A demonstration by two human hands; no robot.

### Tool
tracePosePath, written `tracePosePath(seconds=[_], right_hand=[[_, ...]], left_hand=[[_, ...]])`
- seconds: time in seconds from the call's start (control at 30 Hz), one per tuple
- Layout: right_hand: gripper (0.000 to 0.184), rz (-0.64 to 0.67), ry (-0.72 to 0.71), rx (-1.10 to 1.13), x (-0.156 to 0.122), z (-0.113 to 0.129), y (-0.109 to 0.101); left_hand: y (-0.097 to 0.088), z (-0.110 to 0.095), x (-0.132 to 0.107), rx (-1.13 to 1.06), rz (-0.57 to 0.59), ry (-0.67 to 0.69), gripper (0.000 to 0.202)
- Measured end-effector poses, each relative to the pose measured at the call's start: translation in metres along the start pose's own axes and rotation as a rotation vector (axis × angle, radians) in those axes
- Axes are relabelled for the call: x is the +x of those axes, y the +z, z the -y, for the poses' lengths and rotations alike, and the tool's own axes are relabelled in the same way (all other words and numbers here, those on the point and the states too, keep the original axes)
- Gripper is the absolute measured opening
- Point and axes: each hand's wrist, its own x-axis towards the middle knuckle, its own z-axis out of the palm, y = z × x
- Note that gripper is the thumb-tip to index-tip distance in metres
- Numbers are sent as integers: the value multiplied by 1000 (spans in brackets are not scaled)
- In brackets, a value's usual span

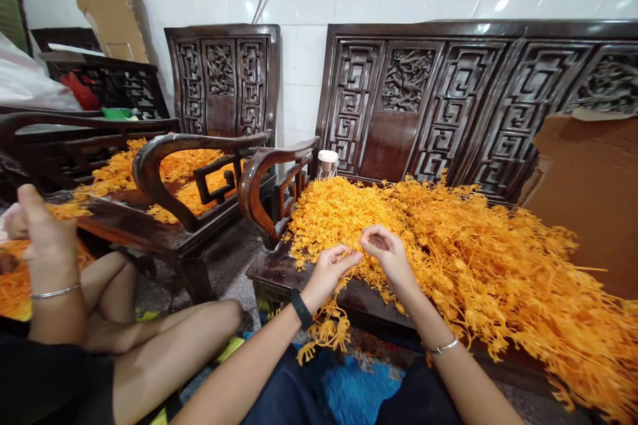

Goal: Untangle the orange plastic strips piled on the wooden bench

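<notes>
My left hand [331, 273], with a dark band on its wrist, pinches an orange plastic strand between thumb and fingers. From it a cluster of orange plastic flower-like pieces [329, 332] hangs below the bench edge. Close beside it, my right hand [389, 257], with a silver bangle on its wrist, has thumb and fingertips pressed together. A small orange bit seems to be in that pinch, partly hidden by the fingers. Right behind both hands lies a heap of loose orange plastic pieces [339, 212]. Long orange plastic stems [478, 265] spread in a large pile to the right.
The dark carved wooden bench [272, 272] carries the piles. A white-lidded cup [327, 163] stands by its armrest [259, 179]. Cardboard [588, 192] leans at the right. On the left sits another person, whose hand [50, 246] is raised near a carved chair [144, 232] holding more orange pieces.
</notes>
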Motion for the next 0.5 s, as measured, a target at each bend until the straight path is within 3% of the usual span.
tracePosePath(seconds=[0.17,0.5], right_hand=[[14,-79,18,9,1,-4,3],[8,-291,-46,130,5,-3,16]], left_hand=[[1,-8,-4,71,55,-19,38],[5,-8,-2,13,-21,28,34]])
